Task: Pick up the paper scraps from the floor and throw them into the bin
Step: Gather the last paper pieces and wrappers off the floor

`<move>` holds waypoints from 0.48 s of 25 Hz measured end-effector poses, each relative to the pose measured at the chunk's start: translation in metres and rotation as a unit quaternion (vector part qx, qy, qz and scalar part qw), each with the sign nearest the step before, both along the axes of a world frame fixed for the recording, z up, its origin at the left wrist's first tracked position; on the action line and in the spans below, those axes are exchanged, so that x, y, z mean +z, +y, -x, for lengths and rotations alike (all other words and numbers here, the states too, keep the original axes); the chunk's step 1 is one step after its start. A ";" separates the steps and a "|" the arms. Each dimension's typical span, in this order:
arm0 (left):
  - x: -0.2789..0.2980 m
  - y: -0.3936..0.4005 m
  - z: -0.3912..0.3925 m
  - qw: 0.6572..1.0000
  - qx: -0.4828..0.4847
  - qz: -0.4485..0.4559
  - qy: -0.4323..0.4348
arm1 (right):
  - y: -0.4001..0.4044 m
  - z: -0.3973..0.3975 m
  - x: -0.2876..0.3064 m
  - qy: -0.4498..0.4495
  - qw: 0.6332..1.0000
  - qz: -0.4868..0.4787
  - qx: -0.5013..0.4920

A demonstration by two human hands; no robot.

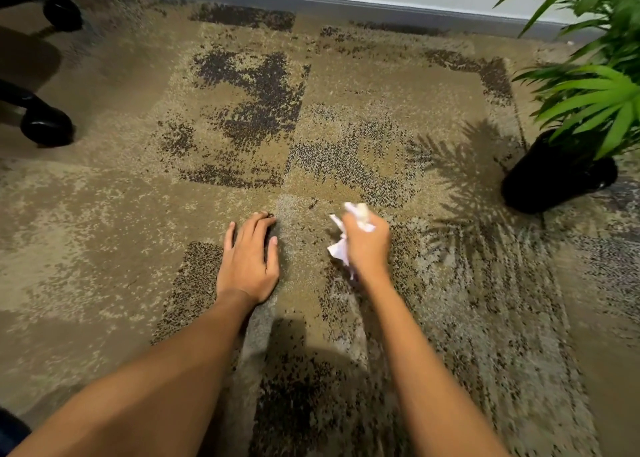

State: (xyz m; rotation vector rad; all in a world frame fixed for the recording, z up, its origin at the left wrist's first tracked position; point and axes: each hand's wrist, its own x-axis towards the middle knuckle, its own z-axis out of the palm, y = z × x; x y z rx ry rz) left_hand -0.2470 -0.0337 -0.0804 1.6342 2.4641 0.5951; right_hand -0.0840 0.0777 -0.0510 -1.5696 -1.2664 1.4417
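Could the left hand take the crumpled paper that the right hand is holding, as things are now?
Probably yes. The left hand lies open on the carpet, holding nothing, close beside the right hand, which grips the paper scraps. Only bare carpet lies between them.

**Materials and surface finishes**

Floor (346,86): matt, rough-piled carpet, mottled tan and dark brown. Paper scraps (341,247): thin white paper, crumpled and creased. Chair castors (46,126): black plastic, smooth and glossy. Plant pot (554,179): black, smooth, slight sheen. Skirting (311,1): grey, matt, smooth.
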 end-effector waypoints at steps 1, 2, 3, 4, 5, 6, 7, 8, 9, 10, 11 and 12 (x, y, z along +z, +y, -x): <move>-0.001 0.000 0.000 1.000 -0.001 -0.001 0.001 | 0.001 -0.019 0.002 0.054 0.995 0.051 -0.065; -0.001 0.000 0.000 1.000 -0.001 -0.001 0.002 | 0.001 -0.039 0.005 0.112 0.983 0.098 -0.110; -0.001 0.000 0.001 1.000 -0.001 0.000 0.003 | 0.000 -0.058 0.008 0.174 0.965 0.138 -0.136; -0.001 -0.001 0.001 1.000 -0.004 0.003 0.008 | -0.003 -0.075 0.012 0.237 0.944 0.170 -0.155; -0.001 -0.001 0.001 1.000 -0.008 0.005 0.014 | -0.006 -0.090 0.017 0.291 0.921 0.191 -0.176; 0.000 -0.001 -0.001 1.000 -0.012 0.008 0.022 | -0.008 -0.102 0.022 0.334 0.900 0.202 -0.196; 0.001 0.000 -0.002 0.999 -0.014 0.009 0.030 | -0.009 -0.111 0.027 0.370 0.882 0.202 -0.209; 0.003 0.001 -0.004 0.999 -0.015 0.012 0.037 | -0.011 -0.118 0.032 0.402 0.869 0.195 -0.215; 0.005 0.001 -0.005 0.999 -0.018 0.016 0.045 | -0.012 -0.123 0.035 0.428 0.859 0.186 -0.212; 0.007 0.002 -0.007 0.998 -0.030 0.022 0.052 | -0.015 -0.127 0.038 0.439 0.854 0.182 -0.211; 0.010 0.003 -0.009 0.996 -0.061 0.035 0.056 | -0.019 -0.128 0.039 0.439 0.855 0.183 -0.208; 0.013 0.005 -0.014 0.991 -0.113 0.054 0.054 | -0.023 -0.129 0.039 0.440 0.854 0.187 -0.204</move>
